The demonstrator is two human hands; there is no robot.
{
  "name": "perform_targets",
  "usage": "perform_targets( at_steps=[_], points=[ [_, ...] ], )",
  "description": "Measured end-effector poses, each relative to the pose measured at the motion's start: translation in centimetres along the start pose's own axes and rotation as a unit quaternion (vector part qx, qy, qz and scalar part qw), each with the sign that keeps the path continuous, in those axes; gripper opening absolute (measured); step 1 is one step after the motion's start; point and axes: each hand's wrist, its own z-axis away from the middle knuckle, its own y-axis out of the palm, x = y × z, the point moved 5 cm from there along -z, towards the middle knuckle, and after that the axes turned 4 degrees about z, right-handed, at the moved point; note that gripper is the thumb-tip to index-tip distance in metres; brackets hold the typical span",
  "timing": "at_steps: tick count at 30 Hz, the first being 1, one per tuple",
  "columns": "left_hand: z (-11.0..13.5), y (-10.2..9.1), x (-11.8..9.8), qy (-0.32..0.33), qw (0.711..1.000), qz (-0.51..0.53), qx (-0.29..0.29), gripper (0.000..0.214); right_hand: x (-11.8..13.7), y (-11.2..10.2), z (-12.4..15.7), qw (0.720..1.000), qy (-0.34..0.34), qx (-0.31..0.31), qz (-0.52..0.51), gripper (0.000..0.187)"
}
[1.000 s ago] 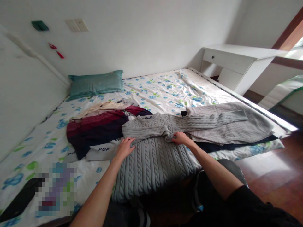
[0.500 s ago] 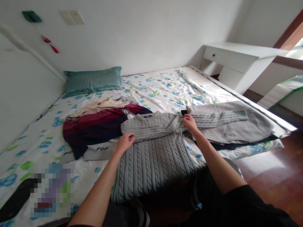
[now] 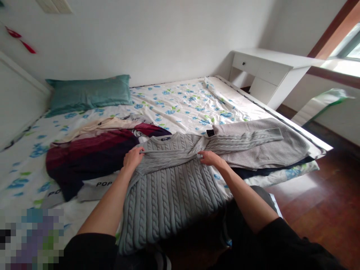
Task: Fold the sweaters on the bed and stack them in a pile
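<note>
- Left hand (image 3: 132, 158): yours, pinched on the sleeve's (image 3: 165, 160) shoulder end.
- Right hand (image 3: 210, 158): well apart from the left, pinched toward the cuff end.
- Sleeve: across the chest; keep your pulls level, so it lies flat and untwisted.
- Sweater (image 3: 171, 206): grey cable knit, on the bed (image 3: 180, 108), between striped top (image 3: 92, 152) and pale knit (image 3: 292, 150).

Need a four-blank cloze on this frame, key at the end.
One ____ of the cable-knit sweater lies across its front, between left hand and right hand.
The printed gray fabric reads ____.
The floral bedsheet is white, green and ____.
The white desk stands at the picture's ____ side.
Key: sleeve; POP; blue; right.
</note>
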Motion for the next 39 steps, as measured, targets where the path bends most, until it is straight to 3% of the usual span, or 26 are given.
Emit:
perform_targets(
  at_steps=[3, 5, 11, 13, 16, 20, 26, 33, 39],
  points=[
    [0.4, -1.5, -0.2, -0.025, 0.998, 0.006, -0.064, 0.037, 0.1, 0.2, 0.0, 0.999, -0.009, 0.028, 0.017, 0.063],
    [1.3, -1.0, -1.8, 0.0, 0.997, 0.019, -0.07, 0.041, 0.3, 0.3, 0.0, 0.999, -0.019, 0.033, 0.024, 0.06],
    [5.8, 6.2, -12.4, 0.189, 0.972, 0.111, 0.085, 0.033, 0.6, 0.5, 0.1, 0.998, -0.036, 0.038, 0.025, 0.057],
    [7.1, 8.0, -15.5, 0.208, 0.965, 0.125, 0.095, 0.036, 0.6, 0.4, 0.1, 0.998, -0.045, 0.044, 0.028, 0.057],
    [7.8, 9.1, -18.6, 0.212, 0.967, 0.128, 0.067, 0.047, 0.7, 0.3, 0.1, 0.997, -0.054, 0.045, 0.033, 0.057],
    [6.8, 9.4, -21.0, 0.188, 0.975, 0.115, 0.031, 0.053, 1.0, 0.2, 0.1, 0.997, -0.054, 0.051, 0.038, 0.057],
    [5.4, 9.9, -25.0, 0.192, 0.972, 0.131, 0.039, 0.068, 1.1, 0.0, 0.3, 0.995, -0.067, 0.059, 0.049, 0.059],
    [6.4, 11.2, -29.2, 0.264, 0.955, 0.097, 0.089, 0.036, 1.1, 0.4, -0.2, 0.995, -0.066, 0.043, 0.06, 0.045],
    [5.6, 11.7, -31.4, 0.243, 0.965, 0.075, 0.067, 0.063, 1.4, 0.6, -0.3, 0.994, -0.069, 0.041, 0.07, 0.048]
  ],
)
